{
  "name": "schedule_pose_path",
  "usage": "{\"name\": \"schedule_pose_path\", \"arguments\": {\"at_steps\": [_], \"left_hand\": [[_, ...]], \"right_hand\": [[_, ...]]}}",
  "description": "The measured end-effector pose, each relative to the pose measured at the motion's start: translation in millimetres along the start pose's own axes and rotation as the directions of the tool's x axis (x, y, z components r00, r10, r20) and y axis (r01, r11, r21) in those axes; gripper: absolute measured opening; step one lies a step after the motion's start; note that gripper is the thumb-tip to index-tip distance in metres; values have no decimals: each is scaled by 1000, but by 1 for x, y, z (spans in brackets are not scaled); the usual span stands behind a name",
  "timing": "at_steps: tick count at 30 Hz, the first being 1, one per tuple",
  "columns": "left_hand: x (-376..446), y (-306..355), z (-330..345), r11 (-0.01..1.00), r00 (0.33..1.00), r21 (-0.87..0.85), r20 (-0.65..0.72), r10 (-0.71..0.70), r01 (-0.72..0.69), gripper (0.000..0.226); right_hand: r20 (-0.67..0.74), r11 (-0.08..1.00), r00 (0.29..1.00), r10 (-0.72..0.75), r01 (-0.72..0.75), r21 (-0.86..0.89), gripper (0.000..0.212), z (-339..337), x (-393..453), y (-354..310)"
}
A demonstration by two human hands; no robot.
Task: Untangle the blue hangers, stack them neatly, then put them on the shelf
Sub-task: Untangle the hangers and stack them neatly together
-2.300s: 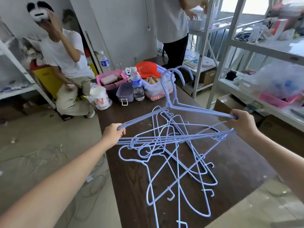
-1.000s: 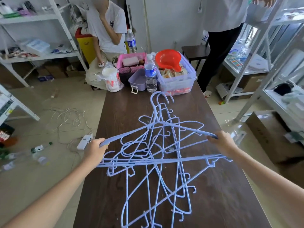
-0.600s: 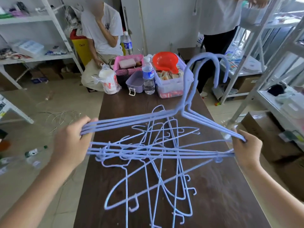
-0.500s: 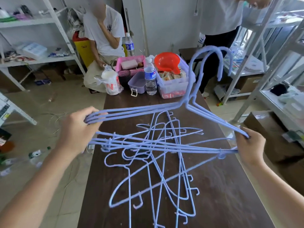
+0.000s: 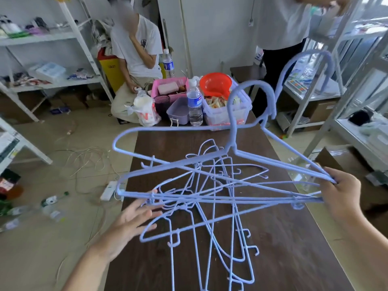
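A long dark wooden tabletop (image 5: 294, 248) runs away from the camera, flanked by white metal shelf units at left (image 5: 69, 38) and right (image 5: 357, 85) on a beige tiled floor strewn with cables. Behind the far end of the tabletop, a person in a white T-shirt (image 5: 136, 45) sits low against the wall, while a second person in a white top and dark trousers (image 5: 281, 38) stands at the right-hand shelves.

A tangle of blue hangers (image 5: 210, 206) sprawls across the middle of the tabletop, their wire frames crossing one another at many angles. Above that pile, a lifted bunch of blue hangers (image 5: 233, 143) hangs in the air, its hooks pointing up and away toward the far end; one of them has swung out to the left, so that the bunch fans apart rather than sitting flush.

The right hand (image 5: 338, 194) pinches the right-hand corner of the lifted bunch, fingers closed around the gathered wires over the right edge of the tabletop. The left hand (image 5: 134, 219) is spread wide and holds nothing, palm down with fingers splayed, just beneath the left corner of the bunch at the tabletop's left edge.

At the far end stand a clear storage box (image 5: 226, 114) topped by an orange bowl (image 5: 215, 84), a pink basket (image 5: 170, 87), a small lilac tub (image 5: 178, 111), a water bottle (image 5: 194, 106) and a white plastic bag (image 5: 144, 110).
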State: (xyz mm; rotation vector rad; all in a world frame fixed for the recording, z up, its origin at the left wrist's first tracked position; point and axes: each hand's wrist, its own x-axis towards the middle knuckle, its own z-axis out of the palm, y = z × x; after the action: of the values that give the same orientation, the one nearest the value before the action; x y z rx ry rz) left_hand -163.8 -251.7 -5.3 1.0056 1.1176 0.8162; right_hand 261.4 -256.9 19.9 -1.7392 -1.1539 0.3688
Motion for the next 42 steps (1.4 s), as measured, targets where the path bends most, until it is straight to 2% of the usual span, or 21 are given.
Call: {"name": "schedule_pose_path", "arguments": {"at_steps": [3,6,11,16,18,20,21,24,26,28,30,32,34,36,37,38,39,40,41,42], "left_hand": [[2,17,3,992,992,-1,14,124,-124,57],[7,39,4,961,967,-107,-41,252,-255,44],[14,78,4,922,944,-205,-44,328,-330,47],[22,92,3,886,908,-223,4,419,-407,47],[32,81,1,917,941,-221,-12,339,-334,48],[44,56,-1,968,981,-194,-145,130,-157,38],[47,36,-3,973,980,-222,-198,22,-66,33],[44,-36,3,922,926,-357,-273,-259,152,31],[36,-77,2,910,839,-347,-403,-364,228,35],[28,-97,-5,918,760,-344,-538,-365,197,44],[24,-99,-13,945,716,-292,-627,-306,148,48],[25,-95,-22,978,719,-154,-663,-209,143,57],[31,-82,-26,988,774,90,-632,-39,123,69],[40,-62,-25,906,843,420,-504,186,51,81],[46,-53,-21,800,873,599,-396,286,10,85],[52,-44,-14,643,896,765,-261,359,-35,87],[59,-37,-5,457,916,886,-116,385,-80,88],[66,-31,7,288,939,951,11,343,-116,89],[73,-28,20,172,959,975,93,266,-142,90],[78,-26,33,119,972,980,132,194,-157,85]], "right_hand": [[-12,999,999,-31,32,43,23,-3,10,-9],[-40,996,999,-25,28,81,24,-5,24,-13],[-70,969,997,27,-8,247,36,-6,45,-29],[-165,969,985,-48,86,232,29,-6,53,-45],[-120,972,990,-80,104,209,21,-2,46,-39],[-37,989,996,-85,89,122,19,9,31,-24],[3,997,998,-62,61,55,19,17,22,-13],[122,994,990,75,-64,-90,16,48,-8,25],[153,982,982,108,-82,-170,20,62,-28,47],[129,976,985,112,-84,-203,13,68,-41,59],[98,981,991,97,-78,-176,10,67,-47,68],[110,987,992,63,-46,-154,15,66,-50,72],[132,989,991,36,-17,-148,14,64,-50,71],[140,987,990,10,13,-161,12,63,-49,68],[143,985,990,1,23,-168,14,63,-48,68],[143,984,990,-6,31,-176,19,63,-46,69],[141,983,990,-14,40,-181,23,64,-45,70],[142,982,990,-24,50,-184,23,64,-45,71],[150,981,988,-31,58,-185,19,63,-45,71],[161,981,986,-34,64,-183,16,63,-46,71]]}}
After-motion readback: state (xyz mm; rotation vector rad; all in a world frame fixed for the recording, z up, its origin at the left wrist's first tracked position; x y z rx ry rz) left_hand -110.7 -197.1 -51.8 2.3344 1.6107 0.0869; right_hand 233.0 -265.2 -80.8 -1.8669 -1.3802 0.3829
